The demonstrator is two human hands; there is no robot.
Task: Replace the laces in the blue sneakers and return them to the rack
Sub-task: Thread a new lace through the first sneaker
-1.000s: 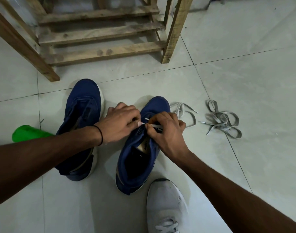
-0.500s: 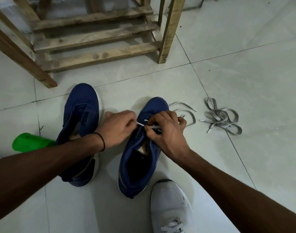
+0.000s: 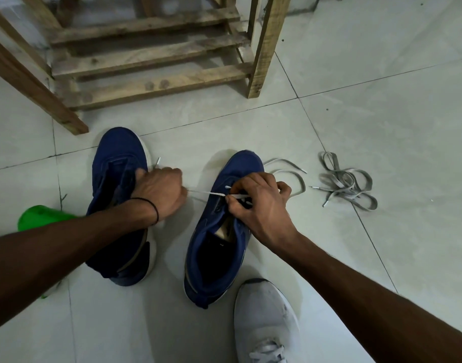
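Two blue sneakers stand side by side on the tiled floor, toes toward the wooden rack (image 3: 151, 56). My left hand (image 3: 160, 191) grips one end of a white lace (image 3: 206, 193) and holds it taut over the gap, above the left sneaker (image 3: 114, 163). Its white tip pokes up behind my knuckles. My right hand (image 3: 258, 205) pinches the same lace at the eyelets of the right sneaker (image 3: 216, 247). The lace's other end trails in loops on the floor to the right of that shoe's toe.
A bundle of grey laces (image 3: 347, 183) lies on the floor to the right. A green plastic object (image 3: 38, 216) sits at the left behind my forearm. A white shoe (image 3: 266, 320) is at the bottom, next to the right sneaker's heel.
My left hand has moved left, away from the right sneaker, drawing the white lace out through the eyelet. My right hand stays on the sneaker.
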